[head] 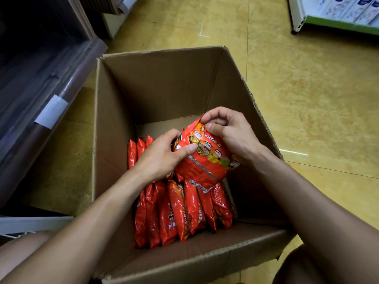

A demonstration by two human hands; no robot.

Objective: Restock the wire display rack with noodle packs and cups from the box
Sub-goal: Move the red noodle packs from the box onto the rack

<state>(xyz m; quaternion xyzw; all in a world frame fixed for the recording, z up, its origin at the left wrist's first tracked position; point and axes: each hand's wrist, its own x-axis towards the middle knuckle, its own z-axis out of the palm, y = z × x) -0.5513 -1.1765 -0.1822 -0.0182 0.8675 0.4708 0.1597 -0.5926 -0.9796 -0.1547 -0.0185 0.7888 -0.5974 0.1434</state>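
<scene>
Both hands hold one red noodle pack (202,154) above open box (164,83) on floor: left hand (164,154) grips left edge, right hand (227,134) pinches far seam. Lift straight up, clear remaining packs (178,212) standing in row; avoid crushing noodles; rack not in view

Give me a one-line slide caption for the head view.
Both hands, left and right, lift a red noodle pack from the cardboard box above the remaining packs.
</scene>
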